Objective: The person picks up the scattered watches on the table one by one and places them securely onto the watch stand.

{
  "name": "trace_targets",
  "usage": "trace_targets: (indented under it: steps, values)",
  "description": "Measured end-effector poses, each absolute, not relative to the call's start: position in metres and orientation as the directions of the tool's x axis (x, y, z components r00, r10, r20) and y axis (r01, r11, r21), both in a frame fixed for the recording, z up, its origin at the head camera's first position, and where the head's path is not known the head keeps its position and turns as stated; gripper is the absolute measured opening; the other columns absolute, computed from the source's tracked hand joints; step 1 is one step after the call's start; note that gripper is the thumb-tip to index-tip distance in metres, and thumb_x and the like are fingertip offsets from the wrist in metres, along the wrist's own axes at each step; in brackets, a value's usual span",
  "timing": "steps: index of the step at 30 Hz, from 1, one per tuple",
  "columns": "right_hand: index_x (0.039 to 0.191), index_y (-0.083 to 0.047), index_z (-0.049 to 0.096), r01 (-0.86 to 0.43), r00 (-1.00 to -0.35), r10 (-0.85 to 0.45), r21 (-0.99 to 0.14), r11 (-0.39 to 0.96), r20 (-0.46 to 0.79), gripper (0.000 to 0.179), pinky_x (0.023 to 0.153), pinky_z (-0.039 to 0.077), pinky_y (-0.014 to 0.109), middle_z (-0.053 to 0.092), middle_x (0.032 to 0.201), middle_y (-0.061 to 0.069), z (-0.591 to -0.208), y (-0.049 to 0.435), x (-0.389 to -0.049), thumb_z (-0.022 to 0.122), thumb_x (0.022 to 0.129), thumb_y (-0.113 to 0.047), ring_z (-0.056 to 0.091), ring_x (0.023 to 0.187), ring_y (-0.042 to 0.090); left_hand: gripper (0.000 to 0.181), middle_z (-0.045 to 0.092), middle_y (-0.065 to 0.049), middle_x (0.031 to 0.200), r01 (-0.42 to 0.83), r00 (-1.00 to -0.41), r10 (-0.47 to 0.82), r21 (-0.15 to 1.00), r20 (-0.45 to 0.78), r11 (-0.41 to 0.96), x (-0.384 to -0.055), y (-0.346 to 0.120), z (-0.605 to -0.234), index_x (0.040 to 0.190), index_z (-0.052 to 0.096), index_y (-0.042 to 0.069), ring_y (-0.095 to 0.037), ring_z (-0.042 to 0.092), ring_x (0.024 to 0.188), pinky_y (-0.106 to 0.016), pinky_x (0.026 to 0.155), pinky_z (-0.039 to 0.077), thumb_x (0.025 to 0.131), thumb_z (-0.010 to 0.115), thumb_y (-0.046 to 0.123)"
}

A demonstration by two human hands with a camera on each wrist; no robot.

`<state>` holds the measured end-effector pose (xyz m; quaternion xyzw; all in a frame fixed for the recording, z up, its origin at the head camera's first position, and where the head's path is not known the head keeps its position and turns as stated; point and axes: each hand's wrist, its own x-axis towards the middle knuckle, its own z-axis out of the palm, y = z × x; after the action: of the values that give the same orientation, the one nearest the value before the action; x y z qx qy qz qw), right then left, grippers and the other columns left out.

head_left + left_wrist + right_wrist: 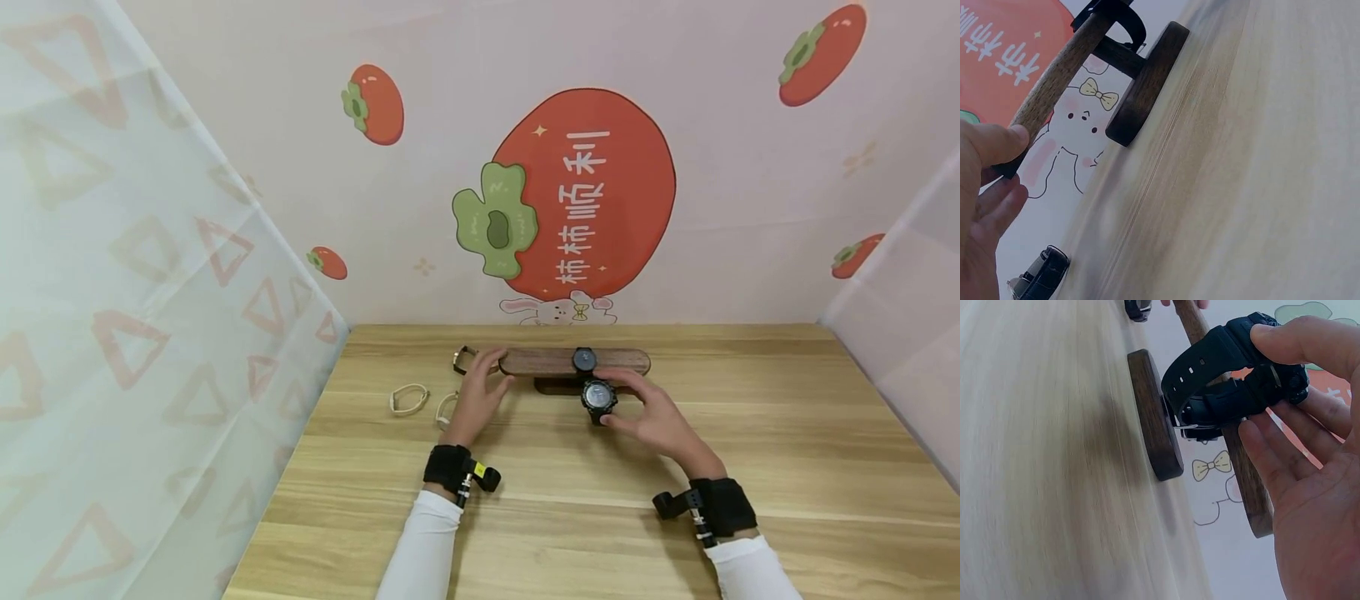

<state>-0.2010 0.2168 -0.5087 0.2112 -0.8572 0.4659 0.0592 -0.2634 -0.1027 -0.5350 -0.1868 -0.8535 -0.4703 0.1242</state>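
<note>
A dark wooden watch stand [540,362] has a long rounded bar above a smaller base [1150,84]. My left hand [477,398] pinches the bar's left end, thumb on top and fingers below, in the left wrist view. Between the thumb and fingers of my right hand [654,417] is a chunky black watch [599,395]. Its closed strap [1179,372] loops around the bar in the right wrist view, close beside the strap of another watch. That other black watch [584,359] sits on the bar, its round face up.
Left of the stand, a pale-strapped watch [408,400] lies on the wooden table [525,517]. A second pale one [442,410] is partly covered by my left hand. Behind that hand lies a dark-strapped watch [459,360]. A printed wall sheet [712,275] rises behind the table.
</note>
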Motion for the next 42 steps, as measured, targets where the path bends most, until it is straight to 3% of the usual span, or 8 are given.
trace_targets:
  steps: [8, 14, 16, 21, 24, 27, 42]
  values:
    - [0.148, -0.017, 0.062, -0.417, -0.908, -0.276, -0.746, 0.52, 0.315, 0.068, 0.111, 0.054, 0.045, 0.064, 0.148, 0.008, -0.509, 0.231, -0.2, 0.09, 0.086, -0.01, 0.061, 0.13, 0.025, 0.048, 0.057, -0.016, 0.149, 0.468, -0.883, 0.209, 0.748, 0.421, 0.47, -0.263, -0.103, -0.536, 0.146, 0.059, 0.002, -0.033, 0.059, 0.137, -0.037, 0.114, 0.055, 0.101, 0.072, 0.004]
    - [0.149, -0.015, 0.06, -0.409, -0.912, -0.258, -0.749, 0.521, 0.318, 0.068, 0.11, 0.053, 0.044, 0.062, 0.149, 0.01, -0.507, 0.243, -0.198, 0.089, 0.087, -0.009, 0.057, 0.134, 0.031, 0.048, 0.057, -0.015, 0.149, 0.465, -0.885, 0.211, 0.751, 0.416, 0.469, -0.262, -0.103, -0.536, 0.147, 0.059, 0.004, -0.032, 0.06, 0.136, -0.037, 0.115, 0.055, 0.101, 0.072, 0.005]
    - [0.149, -0.014, 0.06, -0.414, -0.91, -0.254, -0.746, 0.521, 0.328, 0.068, 0.109, 0.052, 0.036, 0.061, 0.15, 0.011, -0.507, 0.248, -0.198, 0.088, 0.088, -0.008, 0.057, 0.134, 0.029, 0.048, 0.057, -0.015, 0.149, 0.46, -0.887, 0.21, 0.753, 0.41, 0.471, -0.262, -0.103, -0.536, 0.147, 0.059, 0.004, -0.032, 0.06, 0.137, -0.037, 0.115, 0.055, 0.101, 0.072, 0.005]
    - [0.149, -0.012, 0.06, -0.421, -0.907, -0.242, -0.742, 0.522, 0.345, 0.069, 0.105, 0.045, 0.012, 0.061, 0.149, 0.012, -0.507, 0.258, -0.198, 0.088, 0.086, -0.005, 0.053, 0.133, 0.004, 0.049, 0.057, -0.015, 0.151, 0.455, -0.89, 0.208, 0.755, 0.406, 0.473, -0.261, -0.105, -0.537, 0.148, 0.059, 0.005, -0.032, 0.06, 0.137, -0.039, 0.115, 0.055, 0.101, 0.072, 0.007]
    - [0.148, -0.009, 0.06, -0.431, -0.902, -0.236, -0.745, 0.51, 0.361, 0.07, 0.104, 0.045, 0.01, 0.062, 0.147, 0.013, -0.507, 0.263, -0.199, 0.088, 0.085, -0.002, 0.049, 0.13, -0.01, 0.049, 0.057, -0.015, 0.151, 0.454, -0.89, 0.206, 0.756, 0.406, 0.472, -0.262, -0.105, -0.538, 0.149, 0.059, 0.005, -0.032, 0.061, 0.136, -0.038, 0.115, 0.055, 0.102, 0.072, 0.007]
    - [0.148, -0.007, 0.06, -0.441, -0.898, -0.231, -0.746, 0.499, 0.375, 0.07, 0.103, 0.044, 0.008, 0.061, 0.147, 0.015, -0.507, 0.267, -0.199, 0.088, 0.084, 0.0, 0.047, 0.129, -0.015, 0.049, 0.057, -0.015, 0.151, 0.455, -0.89, 0.206, 0.755, 0.408, 0.472, -0.262, -0.105, -0.538, 0.149, 0.058, 0.006, -0.032, 0.062, 0.136, -0.037, 0.115, 0.055, 0.102, 0.072, 0.007]
    - [0.148, -0.007, 0.059, -0.425, -0.903, -0.187, -0.752, 0.503, 0.386, 0.069, 0.102, 0.039, 0.001, 0.06, 0.144, 0.019, -0.503, 0.286, -0.199, 0.086, 0.085, 0.004, 0.045, 0.126, -0.017, 0.048, 0.059, -0.014, 0.15, 0.475, -0.878, 0.199, 0.736, 0.436, 0.481, -0.264, -0.105, -0.539, 0.148, 0.06, 0.007, -0.031, 0.063, 0.135, -0.033, 0.114, 0.055, 0.101, 0.073, 0.008]
